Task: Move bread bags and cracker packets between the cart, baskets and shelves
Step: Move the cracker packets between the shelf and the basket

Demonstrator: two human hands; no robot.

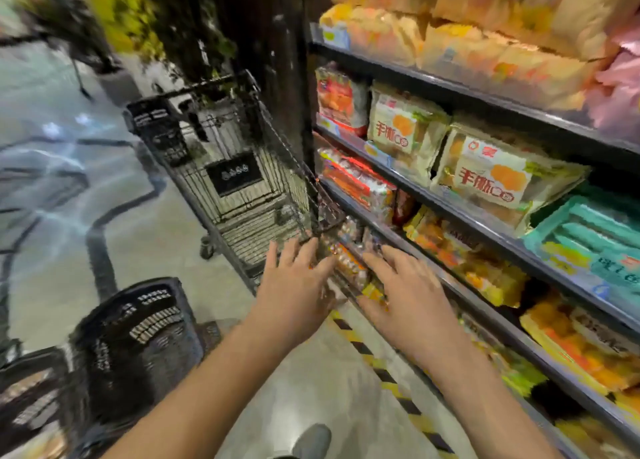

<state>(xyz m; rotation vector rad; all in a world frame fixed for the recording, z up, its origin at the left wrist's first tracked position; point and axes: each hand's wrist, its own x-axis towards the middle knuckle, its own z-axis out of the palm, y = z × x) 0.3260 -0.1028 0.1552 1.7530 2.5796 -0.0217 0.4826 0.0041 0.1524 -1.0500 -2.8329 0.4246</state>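
Two hands, one target. Shelves (450, 216) run along right side of cart (235, 181). Orange-and-clear packet (348, 268) sits on low shelf just beside cart's near right corner, straight ahead of both hands; long axis seemingly along shelf edge, blur hides detail. Left hand (294, 295) on cart side of packet, right hand (412, 306) on side away from cart, about equally near. Both splayed, fingers straight, gripping nothing; contact with packet cannot tell.
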